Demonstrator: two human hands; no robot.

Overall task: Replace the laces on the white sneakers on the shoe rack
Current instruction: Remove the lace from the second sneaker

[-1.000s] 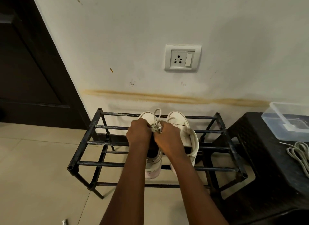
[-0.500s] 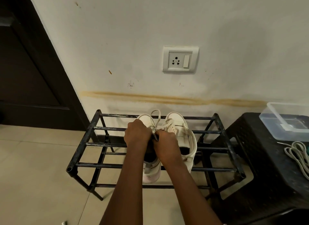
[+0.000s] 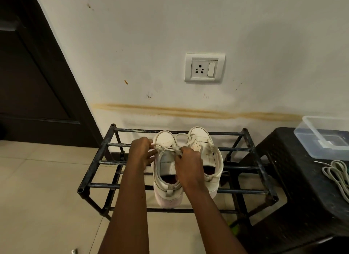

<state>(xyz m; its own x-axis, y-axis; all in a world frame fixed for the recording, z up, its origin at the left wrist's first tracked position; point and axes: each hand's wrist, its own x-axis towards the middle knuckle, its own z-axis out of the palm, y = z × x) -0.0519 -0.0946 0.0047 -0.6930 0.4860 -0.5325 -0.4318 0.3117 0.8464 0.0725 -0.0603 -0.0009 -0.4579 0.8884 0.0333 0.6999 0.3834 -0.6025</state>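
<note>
Hands drew apart: left hand [image 3: 142,152] slid outward, pinching lace [image 3: 164,148] end; right hand [image 3: 188,163] pinched knot. Both over left sneaker [image 3: 166,162] at middle of shoe rack [image 3: 111,162], toe to wall. Lace stretched crosswise; right hand nearer eyelets, likely.

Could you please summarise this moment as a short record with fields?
Sneakers: left sneaker and right sneaker side by side on the shoe rack, toes towards the wall
Left hand: left hand pinches the lace over the left sneaker
Right hand: right hand pinches the same lace
Stool: spare laces and clear container on the black stool
</note>
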